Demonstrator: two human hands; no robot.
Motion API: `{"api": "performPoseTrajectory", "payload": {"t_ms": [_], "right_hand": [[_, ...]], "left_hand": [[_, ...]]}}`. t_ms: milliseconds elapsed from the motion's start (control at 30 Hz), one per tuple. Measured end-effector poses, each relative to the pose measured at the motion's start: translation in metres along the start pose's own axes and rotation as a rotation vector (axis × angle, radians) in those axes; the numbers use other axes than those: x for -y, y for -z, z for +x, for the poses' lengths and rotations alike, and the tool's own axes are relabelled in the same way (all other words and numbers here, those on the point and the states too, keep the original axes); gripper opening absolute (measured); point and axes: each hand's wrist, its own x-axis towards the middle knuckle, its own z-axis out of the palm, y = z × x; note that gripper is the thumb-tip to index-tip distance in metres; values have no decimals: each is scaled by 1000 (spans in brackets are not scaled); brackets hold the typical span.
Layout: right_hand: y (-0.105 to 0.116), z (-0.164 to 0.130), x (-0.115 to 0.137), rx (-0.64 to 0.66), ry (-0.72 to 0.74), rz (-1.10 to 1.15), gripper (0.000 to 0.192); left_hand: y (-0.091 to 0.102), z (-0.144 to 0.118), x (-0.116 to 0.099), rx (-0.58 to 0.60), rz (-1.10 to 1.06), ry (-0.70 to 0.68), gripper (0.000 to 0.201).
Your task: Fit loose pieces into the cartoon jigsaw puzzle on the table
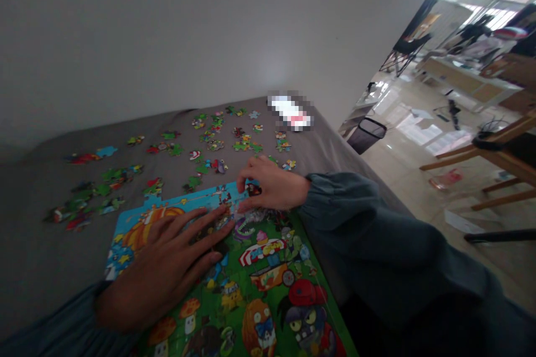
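Note:
My left hand point(167, 256) lies flat with its fingers stretched out, resting on a colourful cartoon jigsaw puzzle point(268, 256). Curled in a loose pinch, my right hand point(272, 181) is at the puzzle's top edge, just beyond the left fingertips. A small puzzle piece point(252, 186) with dark red and blue shows between its thumb and forefinger; the fingers partly cover it. The joined picture has a blue top strip and a green lower part with mushrooms, a food cart and a red-capped figure. One blue piece point(153, 201) juts out from its upper edge.
Loose puzzle pieces point(100, 187) lie scattered across the grey cloth point(138, 164) beyond the puzzle. A blurred-out phone-like object point(291, 112) sits near the far right corner, by the white wall point(209, 28). On the floor to the right are a bin point(366, 135) and a wooden chair point(498, 145).

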Motion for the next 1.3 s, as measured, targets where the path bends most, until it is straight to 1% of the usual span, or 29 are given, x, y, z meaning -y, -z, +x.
{"api": "performPoseTrajectory", "payload": {"t_ms": [100,133,200,267,333,400,467,567,667,733,800,867,933,1033,1100,1133,1167,1200,1300], "right_hand": [[22,-1,-8,-107,27,33,25],[27,-2,-9,-111,34,41,22],[31,-3,-9,-38,56,56,19],[26,-5,-6,72,88,39,19],[14,-6,0,116,106,-43,24],[0,-7,5,88,95,-144,31],[-12,-8,9,65,55,-191,36],[-16,-8,10,74,8,-168,37],[-1,-7,3,51,46,-129,32],[17,-6,-7,-23,80,-97,24],[34,-7,-19,-129,70,-71,17],[47,-9,-30,-167,43,-74,15],[52,-10,-37,-118,51,-110,15],[52,-12,-40,-22,96,-177,17],[53,-13,-40,-1,92,-204,19],[54,-14,-42,-16,73,-216,19],[56,-15,-44,-62,37,-234,19],[59,-16,-47,-147,-17,-259,19],[67,-19,-64,-544,-223,-358,21]], "left_hand": [[0,1,-1,5,-4,-1,52],[0,1,-1,2,-5,0,52],[-1,2,-2,-10,3,5,52],[-1,2,-3,-16,18,7,54],[-2,2,-4,-18,34,4,55],[-1,2,-5,-20,43,6,55],[0,3,-7,-33,56,3,54],[1,5,-9,-48,91,-22,52],[1,5,-8,-35,100,-41,52],[1,3,-6,-15,84,-40,53],[0,0,-3,3,68,-28,54],[1,-5,1,18,62,-5,54],[2,-9,4,36,57,13,54],[3,-14,8,73,46,32,54],[3,-16,10,84,37,44,53],[3,-16,11,84,32,50,53],[3,-17,11,83,29,57,54],[3,-18,12,83,27,70,56],[0,-19,11,76,13,118,61]]}}
